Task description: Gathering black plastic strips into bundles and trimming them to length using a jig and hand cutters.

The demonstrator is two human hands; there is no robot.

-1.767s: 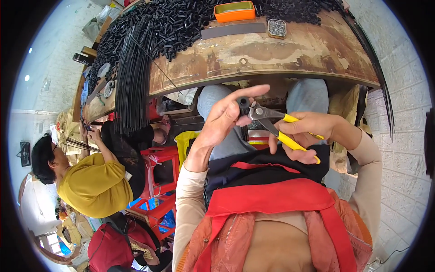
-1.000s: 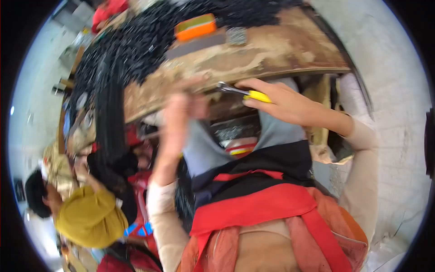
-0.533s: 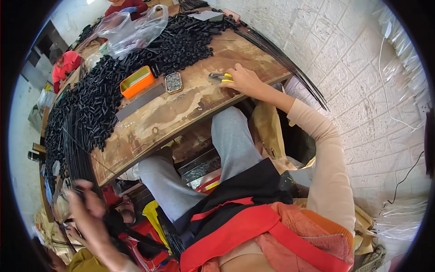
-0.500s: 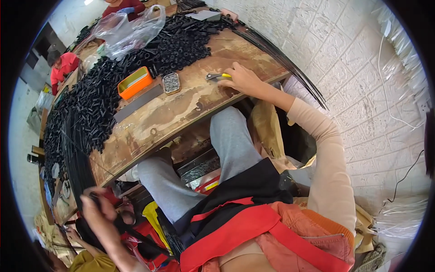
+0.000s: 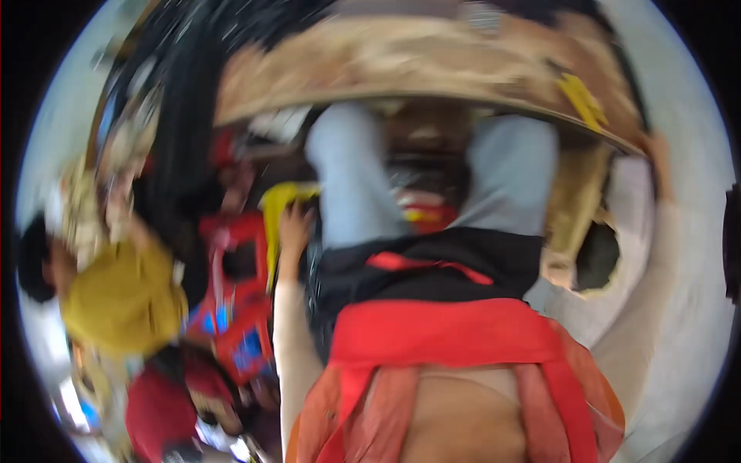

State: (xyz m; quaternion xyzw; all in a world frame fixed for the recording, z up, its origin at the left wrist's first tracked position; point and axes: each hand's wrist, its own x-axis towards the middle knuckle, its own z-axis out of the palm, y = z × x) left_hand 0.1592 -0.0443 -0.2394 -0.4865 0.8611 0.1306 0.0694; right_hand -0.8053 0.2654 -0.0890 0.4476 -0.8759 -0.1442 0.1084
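Note:
Motion smears the whole view. My left hand (image 5: 294,229) is low on the left of my lap, against a yellow sheet-like thing (image 5: 279,202) and next to a dark, shiny bundle (image 5: 312,270). Its fingers point away from me, but blur hides whether they grip anything. At the far right, my right hand (image 5: 658,163) is by the table's corner, close to the white wall; its fingers are too smeared to read. Pliers with yellow handles (image 5: 580,99) lie on the wooden table (image 5: 370,65), apart from both hands.
Long black strips (image 5: 184,108) hang over the table's left end. A red plastic stool (image 5: 245,266) stands at my left. Two people are beyond it, one in a mustard top (image 5: 123,301), one in dark red (image 5: 160,405). An open brown sack (image 5: 580,201) stands right of my knees.
The view has swung down and left. My right hand has left the pliers for the table's right end. My left hand has come from the black strips to beside my lap.

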